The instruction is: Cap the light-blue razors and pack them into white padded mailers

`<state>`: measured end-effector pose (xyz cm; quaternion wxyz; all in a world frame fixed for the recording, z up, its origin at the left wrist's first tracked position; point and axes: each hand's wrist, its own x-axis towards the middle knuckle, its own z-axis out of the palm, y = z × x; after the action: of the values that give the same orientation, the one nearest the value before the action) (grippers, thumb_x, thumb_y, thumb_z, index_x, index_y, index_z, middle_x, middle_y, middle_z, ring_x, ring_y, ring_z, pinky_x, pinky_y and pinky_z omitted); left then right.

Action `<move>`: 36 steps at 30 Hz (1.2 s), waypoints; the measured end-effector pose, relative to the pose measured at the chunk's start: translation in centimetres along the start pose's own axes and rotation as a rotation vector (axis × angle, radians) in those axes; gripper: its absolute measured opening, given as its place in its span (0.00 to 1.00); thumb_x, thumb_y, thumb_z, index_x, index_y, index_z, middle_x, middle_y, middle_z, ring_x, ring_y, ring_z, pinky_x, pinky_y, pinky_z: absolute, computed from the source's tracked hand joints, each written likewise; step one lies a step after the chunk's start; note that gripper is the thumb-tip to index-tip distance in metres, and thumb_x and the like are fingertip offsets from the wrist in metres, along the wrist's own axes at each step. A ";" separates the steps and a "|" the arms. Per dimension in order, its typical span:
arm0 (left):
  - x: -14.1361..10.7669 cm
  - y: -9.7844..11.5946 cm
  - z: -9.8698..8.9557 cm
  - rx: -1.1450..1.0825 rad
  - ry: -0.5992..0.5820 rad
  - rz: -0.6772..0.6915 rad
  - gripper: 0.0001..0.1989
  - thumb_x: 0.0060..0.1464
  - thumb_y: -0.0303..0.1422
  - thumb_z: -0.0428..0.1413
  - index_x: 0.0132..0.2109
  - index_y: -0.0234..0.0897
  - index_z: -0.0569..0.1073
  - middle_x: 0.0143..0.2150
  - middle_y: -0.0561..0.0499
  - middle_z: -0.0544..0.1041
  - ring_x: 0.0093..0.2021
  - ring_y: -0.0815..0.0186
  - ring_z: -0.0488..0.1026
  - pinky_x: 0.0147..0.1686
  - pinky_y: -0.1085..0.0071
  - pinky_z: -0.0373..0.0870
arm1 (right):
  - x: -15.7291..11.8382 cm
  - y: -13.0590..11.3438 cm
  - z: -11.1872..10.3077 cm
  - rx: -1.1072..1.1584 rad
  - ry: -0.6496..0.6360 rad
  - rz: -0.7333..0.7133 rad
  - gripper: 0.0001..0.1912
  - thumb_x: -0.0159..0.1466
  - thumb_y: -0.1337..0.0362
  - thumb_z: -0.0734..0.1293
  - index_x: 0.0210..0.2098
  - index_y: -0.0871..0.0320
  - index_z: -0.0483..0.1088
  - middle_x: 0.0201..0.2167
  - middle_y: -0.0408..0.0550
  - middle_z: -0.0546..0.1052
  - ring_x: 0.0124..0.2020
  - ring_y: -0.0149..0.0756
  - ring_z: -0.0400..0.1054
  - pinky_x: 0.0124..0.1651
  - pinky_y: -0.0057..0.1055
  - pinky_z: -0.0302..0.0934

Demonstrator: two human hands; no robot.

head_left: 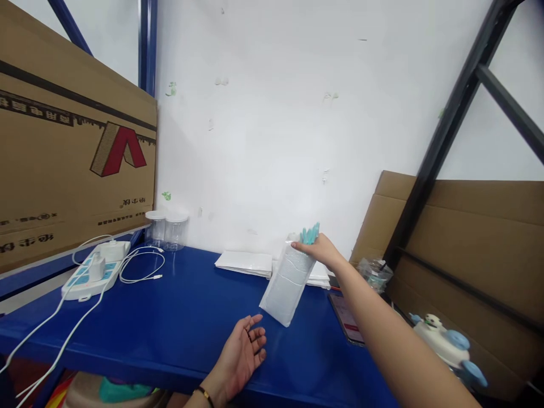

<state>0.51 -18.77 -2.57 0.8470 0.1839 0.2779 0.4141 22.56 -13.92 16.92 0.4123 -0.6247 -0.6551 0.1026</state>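
Note:
My right hand (318,249) grips the top of a white padded packet (289,283), which is tilted, its lower end at or just above the blue tabletop (199,317). Several slim teal pieces (310,233) stick up beside my fingers at the packet's top; I cannot make out what they are. Palm up near the front edge, my left hand (244,354) holds nothing, its fingers loosely curled and apart, a short way from the packet. Flat white packets (244,262) lie behind, by the wall, and part of them is hidden by the held packet.
At left are a white power strip (93,275), a coiled white cable (142,266) and two clear lidded jars (174,232). A large carton (76,141) stands behind them. To the right lie a phone (346,320) and a white-and-blue object (446,343).

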 end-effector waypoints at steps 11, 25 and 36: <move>0.3 0.2 -0.3 -0.053 -0.057 -0.042 0.16 0.58 0.39 0.50 0.51 0.36 0.65 0.32 0.52 0.71 0.27 0.71 0.70 0.25 0.75 0.64 | -0.3 -0.5 -0.5 -0.052 -0.055 0.023 0.21 0.50 0.45 0.68 0.25 0.59 0.74 0.24 0.46 0.74 0.29 0.38 0.66 0.30 0.29 0.54; 0.2 0.2 -0.4 -0.070 -0.074 -0.044 0.18 0.57 0.38 0.51 0.52 0.35 0.65 0.31 0.52 0.71 0.27 0.71 0.70 0.25 0.75 0.63 | -0.2 -0.7 -1.6 -0.129 -0.273 0.012 0.19 0.46 0.54 0.73 0.34 0.57 0.75 0.28 0.44 0.76 0.32 0.37 0.67 0.33 0.28 0.58; 0.2 0.2 -0.6 -0.081 -0.090 -0.051 0.17 0.56 0.38 0.51 0.51 0.35 0.66 0.31 0.52 0.71 0.26 0.70 0.70 0.25 0.75 0.63 | -0.2 -0.9 -2.1 -0.107 -0.332 0.017 0.18 0.49 0.52 0.71 0.34 0.58 0.75 0.30 0.45 0.76 0.35 0.38 0.67 0.36 0.30 0.59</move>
<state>0.15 -18.46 -2.97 0.8757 0.1605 0.2272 0.3947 23.22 -15.09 18.75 0.2635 -0.6259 -0.7134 0.1729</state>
